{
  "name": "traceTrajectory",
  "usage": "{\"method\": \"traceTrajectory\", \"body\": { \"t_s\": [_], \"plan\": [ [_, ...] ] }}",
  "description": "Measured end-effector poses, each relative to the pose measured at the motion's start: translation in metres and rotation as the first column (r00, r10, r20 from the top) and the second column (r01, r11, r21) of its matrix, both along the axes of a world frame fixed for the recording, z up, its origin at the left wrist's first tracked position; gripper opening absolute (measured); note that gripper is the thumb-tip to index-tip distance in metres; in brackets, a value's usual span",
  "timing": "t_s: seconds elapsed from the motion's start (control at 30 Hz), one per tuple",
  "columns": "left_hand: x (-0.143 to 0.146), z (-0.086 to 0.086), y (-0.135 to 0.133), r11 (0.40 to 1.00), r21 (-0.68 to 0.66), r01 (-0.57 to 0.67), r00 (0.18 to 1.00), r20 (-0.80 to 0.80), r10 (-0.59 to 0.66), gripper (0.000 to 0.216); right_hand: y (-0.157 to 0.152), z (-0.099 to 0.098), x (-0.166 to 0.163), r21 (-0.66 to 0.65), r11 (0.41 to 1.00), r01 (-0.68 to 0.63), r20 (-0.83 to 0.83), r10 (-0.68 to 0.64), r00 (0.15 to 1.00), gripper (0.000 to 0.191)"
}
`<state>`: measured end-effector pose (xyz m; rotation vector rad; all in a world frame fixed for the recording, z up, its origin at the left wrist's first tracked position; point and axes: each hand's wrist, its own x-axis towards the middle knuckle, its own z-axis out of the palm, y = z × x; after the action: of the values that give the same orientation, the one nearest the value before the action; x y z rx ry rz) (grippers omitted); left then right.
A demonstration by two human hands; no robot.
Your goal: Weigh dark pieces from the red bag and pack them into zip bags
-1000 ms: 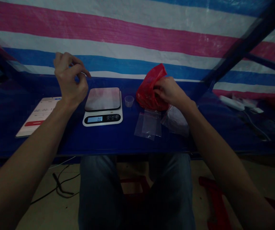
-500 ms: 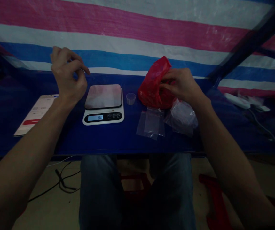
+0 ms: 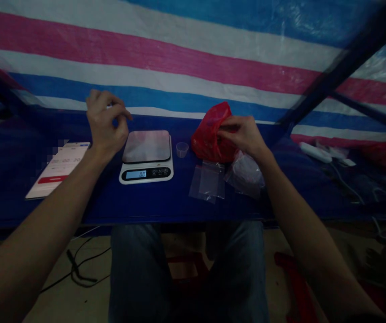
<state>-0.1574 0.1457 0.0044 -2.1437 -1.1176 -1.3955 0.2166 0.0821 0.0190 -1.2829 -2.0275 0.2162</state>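
My left hand (image 3: 107,123) hangs above the left side of a white digital kitchen scale (image 3: 146,157), its thumb and fingers pinched on a small white object (image 3: 110,106). The scale's display reads about 0.0. My right hand (image 3: 243,133) grips the top of a crumpled red plastic bag (image 3: 209,137). A small clear measuring cup (image 3: 182,150) stands between the scale and the bag. In front of the bag lie a flat clear zip bag (image 3: 207,181) and a crumpled clear plastic bag (image 3: 245,176).
A tablet (image 3: 58,170) showing a timer lies left of the scale on the blue tabletop (image 3: 146,206). A white power strip (image 3: 315,152) and cables sit at the right. A striped tarp rises behind; cables and a red stool lie below.
My right hand has shifted left and pressed the red bag lower. The view has tilted upward, so the table sits lower in the picture. My left hand keeps its pinch.
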Motion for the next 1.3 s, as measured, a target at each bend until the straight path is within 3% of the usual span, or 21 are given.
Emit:
{"method": "traceTrajectory", "body": {
  "t_s": [0.1, 0.2, 0.3, 0.43, 0.53, 0.7, 0.8, 1.0, 1.13, 1.3],
  "plan": [
    [-0.002, -0.003, 0.004, 0.992, 0.086, 0.09, 0.995, 0.026, -0.093, 0.019, 0.0, -0.005, -0.009, -0.057, 0.997, -0.051, 0.015, 0.052, 0.999, 0.011],
    [-0.002, -0.004, 0.005, 0.991, 0.068, 0.111, 0.991, 0.062, -0.115, 0.021, 0.002, -0.008, -0.016, -0.056, 0.996, -0.063, 0.036, 0.065, 0.997, 0.014],
    [-0.002, -0.004, 0.005, 0.998, 0.009, 0.067, 0.995, 0.07, -0.067, 0.021, 0.004, -0.01, -0.017, -0.037, 0.998, -0.054, -0.083, 0.051, 0.995, 0.016],
    [-0.003, -0.004, 0.005, 0.999, 0.017, 0.045, 0.997, 0.066, -0.046, 0.02, 0.006, -0.013, -0.011, -0.127, 0.992, -0.022, -0.287, -0.016, 0.958, 0.014],
    [-0.004, -0.004, 0.005, 0.998, 0.018, 0.052, 0.997, 0.058, -0.053, 0.02, 0.005, -0.016, -0.008, -0.222, 0.975, 0.006, -0.485, -0.116, 0.867, 0.019],
    [-0.003, -0.004, 0.005, 0.998, 0.019, 0.061, 0.997, 0.055, -0.062, 0.02, -0.004, -0.016, -0.005, -0.342, 0.94, 0.013, -0.732, -0.275, 0.623, 0.036],
    [-0.003, -0.004, 0.005, 0.998, 0.003, 0.07, 0.995, 0.068, -0.07, 0.021, -0.012, -0.014, -0.001, -0.395, 0.918, -0.034, -0.794, -0.323, 0.515, 0.036],
    [-0.003, -0.003, 0.004, 0.997, 0.0, 0.074, 0.995, 0.069, -0.073, 0.021, -0.035, -0.003, 0.014, -0.479, 0.871, -0.109, -0.825, -0.404, 0.395, 0.02],
    [-0.002, -0.002, 0.003, 0.998, 0.01, 0.063, 0.996, 0.06, -0.064, 0.021, -0.063, 0.002, 0.015, -0.535, 0.838, -0.113, -0.792, -0.45, 0.413, 0.019],
    [0.0, -0.002, 0.003, 0.998, -0.011, 0.069, 0.997, 0.044, -0.069, 0.021, -0.077, 0.013, -0.022, -0.616, 0.734, -0.285, -0.727, -0.391, 0.565, 0.023]
  ]
}}
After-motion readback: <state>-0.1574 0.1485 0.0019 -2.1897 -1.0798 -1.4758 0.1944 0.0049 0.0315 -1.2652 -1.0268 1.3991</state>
